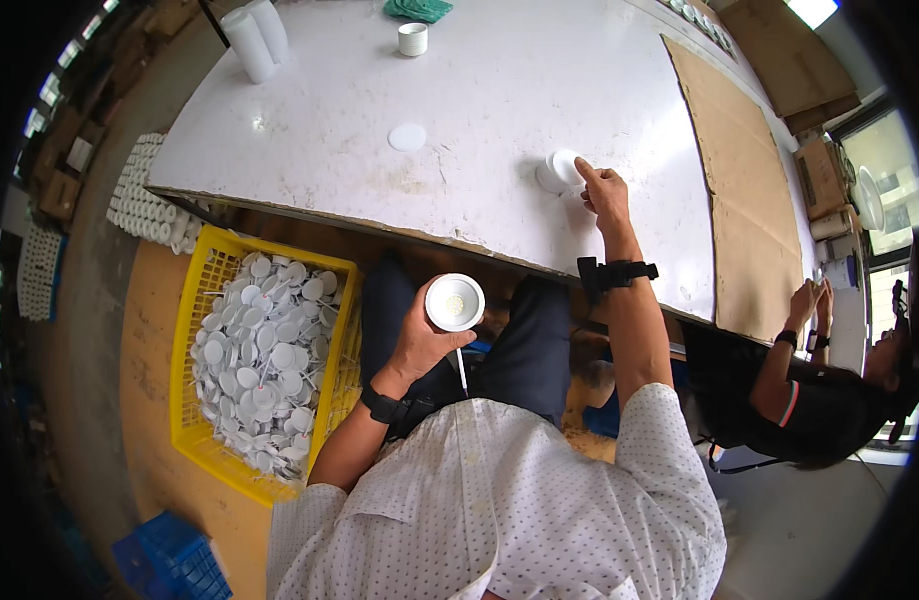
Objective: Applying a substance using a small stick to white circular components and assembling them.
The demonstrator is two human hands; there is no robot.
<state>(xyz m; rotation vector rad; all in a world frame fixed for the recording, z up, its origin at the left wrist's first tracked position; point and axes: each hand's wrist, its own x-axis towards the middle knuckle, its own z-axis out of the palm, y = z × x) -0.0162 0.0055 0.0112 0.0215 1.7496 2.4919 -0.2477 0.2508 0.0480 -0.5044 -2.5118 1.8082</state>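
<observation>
My left hand (419, 342) is wrapped round a white round LED downlight (454, 303), held above my lap. Its ringed face is turned up, with small yellowish dots at the centre, and a thin white lead (462, 372) hangs below it. On the table, my right hand (605, 192) pinches the right edge of a white disc (564, 166) on top of a short stack of similar discs. Part of that stack is hidden by the top disc and my fingers. A single flat white disc (407, 137) lies farther left on the table.
A yellow crate (343, 330) at my left holds many white round lamps with leads. The white table (309, 110) bears a small white cup-shaped part (412, 40), white rolls (247, 45), green cloth (417, 9) and cardboard (744, 190). A co-worker (824, 405) sits at right; a blue crate (169, 560) stands lower left.
</observation>
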